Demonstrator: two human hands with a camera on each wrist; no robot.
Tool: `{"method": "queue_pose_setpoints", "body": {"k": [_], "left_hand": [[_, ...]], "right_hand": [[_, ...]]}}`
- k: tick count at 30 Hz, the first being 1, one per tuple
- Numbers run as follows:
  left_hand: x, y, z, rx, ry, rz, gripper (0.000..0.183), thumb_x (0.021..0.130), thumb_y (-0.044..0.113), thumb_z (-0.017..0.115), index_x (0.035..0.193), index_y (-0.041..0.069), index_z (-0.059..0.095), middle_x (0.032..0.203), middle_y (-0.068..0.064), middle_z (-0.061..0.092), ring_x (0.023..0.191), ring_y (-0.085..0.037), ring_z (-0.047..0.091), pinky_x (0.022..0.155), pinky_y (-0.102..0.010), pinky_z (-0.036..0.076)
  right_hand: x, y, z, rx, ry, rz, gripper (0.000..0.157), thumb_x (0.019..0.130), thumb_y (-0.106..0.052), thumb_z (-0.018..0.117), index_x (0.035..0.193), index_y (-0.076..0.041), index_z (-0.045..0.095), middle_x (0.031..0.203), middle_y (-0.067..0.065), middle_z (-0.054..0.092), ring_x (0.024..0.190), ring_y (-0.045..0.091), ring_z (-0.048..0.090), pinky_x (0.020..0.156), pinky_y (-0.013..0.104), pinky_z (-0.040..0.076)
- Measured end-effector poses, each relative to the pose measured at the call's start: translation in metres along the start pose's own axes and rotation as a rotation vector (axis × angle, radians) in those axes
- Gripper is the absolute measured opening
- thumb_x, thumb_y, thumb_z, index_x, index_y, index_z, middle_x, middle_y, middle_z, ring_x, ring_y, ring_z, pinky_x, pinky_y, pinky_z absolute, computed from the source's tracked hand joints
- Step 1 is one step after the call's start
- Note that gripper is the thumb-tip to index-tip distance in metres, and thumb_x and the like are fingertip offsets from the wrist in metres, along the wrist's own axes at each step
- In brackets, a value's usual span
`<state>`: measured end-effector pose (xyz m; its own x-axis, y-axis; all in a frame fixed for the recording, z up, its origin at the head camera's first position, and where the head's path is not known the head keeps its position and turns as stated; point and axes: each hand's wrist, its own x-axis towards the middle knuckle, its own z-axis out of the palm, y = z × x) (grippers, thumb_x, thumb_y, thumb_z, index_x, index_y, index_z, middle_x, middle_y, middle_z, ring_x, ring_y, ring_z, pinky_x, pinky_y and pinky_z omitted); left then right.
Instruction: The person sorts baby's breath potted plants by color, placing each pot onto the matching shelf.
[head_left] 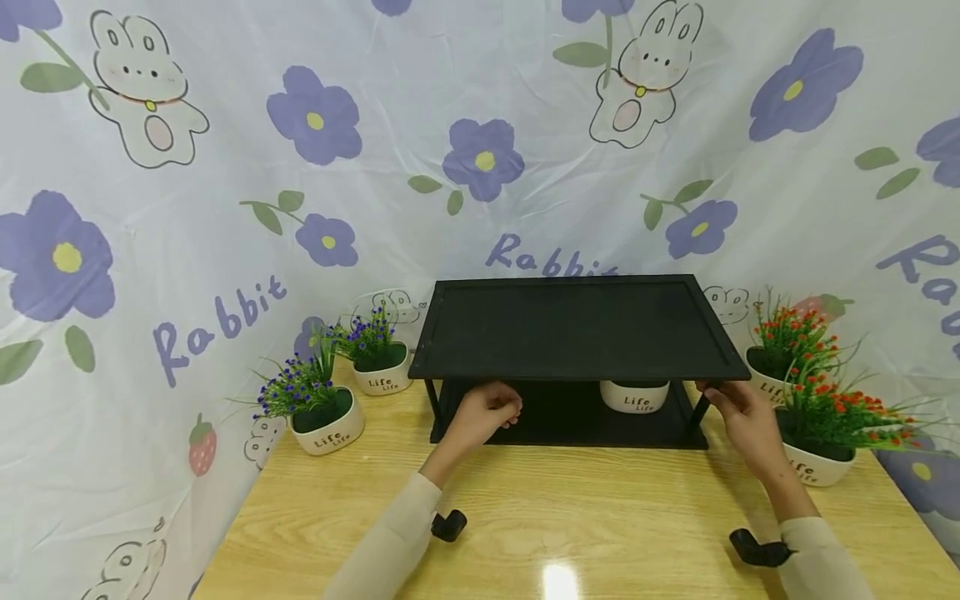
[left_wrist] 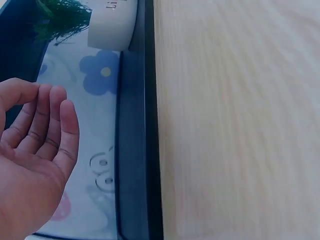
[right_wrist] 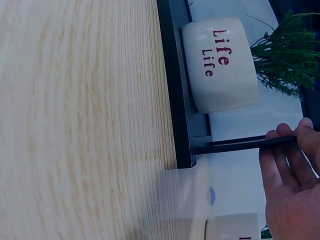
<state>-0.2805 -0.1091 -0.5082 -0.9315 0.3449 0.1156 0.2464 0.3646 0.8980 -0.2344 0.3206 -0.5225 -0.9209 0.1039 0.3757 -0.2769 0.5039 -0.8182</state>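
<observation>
A black two-tier shelf (head_left: 577, 329) stands on the table against the patterned cloth. On its lower board (head_left: 555, 427), toward the right, sits a white "Life" pot (right_wrist: 222, 65) with green foliage, its top hidden by the upper board in the head view. My right hand (head_left: 742, 421) pinches the shelf's right front post (right_wrist: 240, 145) near its upper end, thumb on one side and fingers on the other. At the left front opening, my left hand (head_left: 483, 410) hovers under the upper board's edge. Its fingers (left_wrist: 70, 120) curve loosely, thumb tip near the index fingertip, holding nothing.
Two white pots with purple flowers (head_left: 326, 423) stand left of the shelf. Two more with red flowers (head_left: 817, 467) stand at the right, close beside my right hand. Wooden tabletop (head_left: 585, 508) stretches in front; the cloth (head_left: 412, 67) hangs behind.
</observation>
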Motion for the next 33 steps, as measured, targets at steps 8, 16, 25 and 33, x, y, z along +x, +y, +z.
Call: {"method": "queue_pose_setpoints", "body": {"k": [8,16,25,33], "left_hand": [[-0.033,-0.017,-0.030,-0.114,0.042,-0.038,0.018,0.106,0.010,0.067,0.116,-0.004,0.070,0.101,-0.014,0.073,0.083,-0.017,0.072,0.076,-0.034,0.064],[-0.062,-0.025,-0.071,-0.170,0.177,-0.086,0.022,0.106,0.011,0.066,0.119,-0.006,0.068,0.102,-0.017,0.072,0.084,-0.017,0.073,0.077,-0.028,0.063],[-0.100,-0.037,-0.122,-0.113,0.362,-0.137,0.024,0.107,0.014,0.067,0.120,-0.006,0.067,0.103,-0.017,0.073,0.084,-0.013,0.072,0.077,-0.026,0.062],[-0.133,-0.052,-0.160,-0.061,0.466,-0.153,0.027,0.108,0.020,0.066,0.122,-0.004,0.066,0.094,0.005,0.074,0.085,-0.010,0.073,0.076,-0.027,0.062]], "right_hand": [[-0.001,-0.001,-0.002,0.006,0.010,-0.004,0.033,0.113,-0.015,0.055,0.143,-0.006,0.062,0.123,-0.004,0.069,0.112,-0.016,0.059,0.093,0.001,0.045],[0.001,0.002,0.001,0.010,0.015,0.001,0.031,0.113,-0.015,0.055,0.141,-0.007,0.063,0.124,0.004,0.070,0.111,-0.015,0.059,0.093,0.002,0.046],[0.000,0.000,-0.001,-0.025,0.011,0.017,0.032,0.113,-0.013,0.054,0.143,-0.006,0.062,0.130,0.020,0.068,0.111,-0.021,0.054,0.092,0.001,0.044],[-0.001,0.001,0.000,0.003,0.010,0.004,0.032,0.113,-0.013,0.055,0.143,-0.006,0.062,0.128,0.015,0.069,0.114,-0.017,0.056,0.093,0.001,0.045]]}}
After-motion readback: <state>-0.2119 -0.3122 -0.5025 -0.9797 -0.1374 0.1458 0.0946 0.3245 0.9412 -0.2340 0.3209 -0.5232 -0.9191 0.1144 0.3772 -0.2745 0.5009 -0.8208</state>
